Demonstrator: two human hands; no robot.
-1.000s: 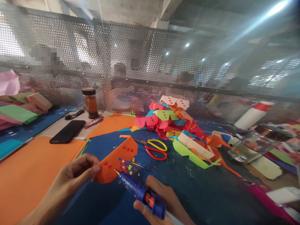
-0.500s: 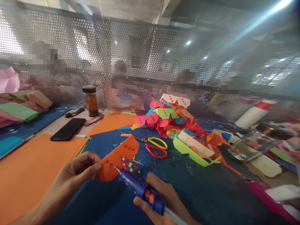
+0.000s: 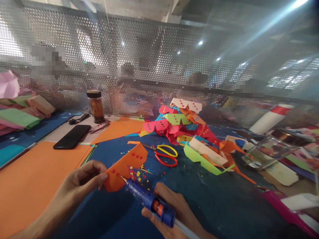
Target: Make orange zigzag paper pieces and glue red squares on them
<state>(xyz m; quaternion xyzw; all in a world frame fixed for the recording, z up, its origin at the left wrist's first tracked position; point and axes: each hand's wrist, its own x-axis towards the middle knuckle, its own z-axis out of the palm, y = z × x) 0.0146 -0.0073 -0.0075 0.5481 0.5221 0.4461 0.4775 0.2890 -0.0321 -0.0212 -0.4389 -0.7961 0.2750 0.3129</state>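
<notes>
Orange paper glasses (image 3: 129,161) with little red squares are at the near side, a bit left of the middle, over the blue counter (image 3: 209,196). The left hand (image 3: 86,181) pinches their left end. The right hand (image 3: 183,212) is wrapped around a blue glue gun (image 3: 142,194). Its tip is at the paper, but I can't tell if they touch. Tiny paper bits (image 3: 138,174) lie near the gun. Farther away are red and yellow scissors (image 3: 166,162), then a bright paper pile (image 3: 178,120).
</notes>
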